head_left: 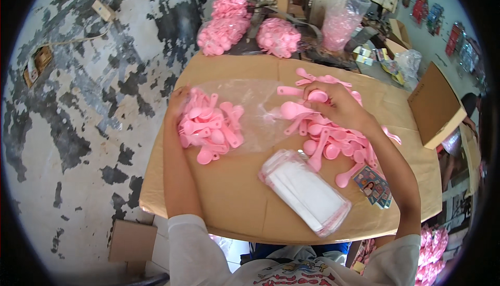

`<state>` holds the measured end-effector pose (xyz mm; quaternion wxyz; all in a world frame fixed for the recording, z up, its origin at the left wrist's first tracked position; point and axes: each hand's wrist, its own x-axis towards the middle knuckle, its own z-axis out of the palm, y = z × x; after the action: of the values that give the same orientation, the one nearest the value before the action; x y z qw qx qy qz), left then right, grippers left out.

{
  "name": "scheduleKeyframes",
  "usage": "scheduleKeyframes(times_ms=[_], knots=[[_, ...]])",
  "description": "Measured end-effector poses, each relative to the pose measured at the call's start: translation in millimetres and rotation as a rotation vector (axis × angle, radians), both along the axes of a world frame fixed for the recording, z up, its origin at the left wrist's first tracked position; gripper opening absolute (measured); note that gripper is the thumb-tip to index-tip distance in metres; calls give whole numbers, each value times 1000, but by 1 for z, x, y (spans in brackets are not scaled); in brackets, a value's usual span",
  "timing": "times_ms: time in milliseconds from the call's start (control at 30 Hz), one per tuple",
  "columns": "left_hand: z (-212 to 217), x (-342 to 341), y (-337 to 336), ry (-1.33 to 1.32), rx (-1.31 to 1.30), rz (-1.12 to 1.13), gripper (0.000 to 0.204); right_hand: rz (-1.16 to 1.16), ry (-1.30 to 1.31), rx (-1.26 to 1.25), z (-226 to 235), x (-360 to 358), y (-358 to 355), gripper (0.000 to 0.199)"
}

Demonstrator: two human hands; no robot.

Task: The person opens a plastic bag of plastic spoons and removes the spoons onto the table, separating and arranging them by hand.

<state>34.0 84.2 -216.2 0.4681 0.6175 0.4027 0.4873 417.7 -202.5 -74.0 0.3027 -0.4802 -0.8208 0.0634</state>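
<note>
Right hand (333,104), centre-right of frame, pinches pink plastic spoons (299,110), handles pointing left toward the clear bag (245,114). Left hand (177,104) grips the bag's left edge; its fingers hidden.

White short-sleeve tee w/ colourful printed graphic on front; forearms bare, no gloves.

On the cardboard sheet (234,202), a bag of spoons (208,127) lies left, loose spoons (333,143) right, a stack of empty bags (307,192) in front between them, cards (374,186) right of the stack.
</note>
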Motion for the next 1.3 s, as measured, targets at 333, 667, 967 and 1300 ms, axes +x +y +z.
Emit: scheduleKeyframes(times_ms=[333, 667, 967, 1300], knots=[[4, 1, -1, 44, -28, -5, 36, -239, 334, -180, 27, 83, -59, 17], [3, 9, -7, 26, -50, 51, 37, -395, -170, -80, 25, 92, -51, 24], [1, 3, -1, 15, -49, 9, 35, -45, -80, -168, 24, 40, -23, 24], [10, 18, -12, 65, -36, 39, 37, -50, -789, 194, -76, -7, 50, 10]])
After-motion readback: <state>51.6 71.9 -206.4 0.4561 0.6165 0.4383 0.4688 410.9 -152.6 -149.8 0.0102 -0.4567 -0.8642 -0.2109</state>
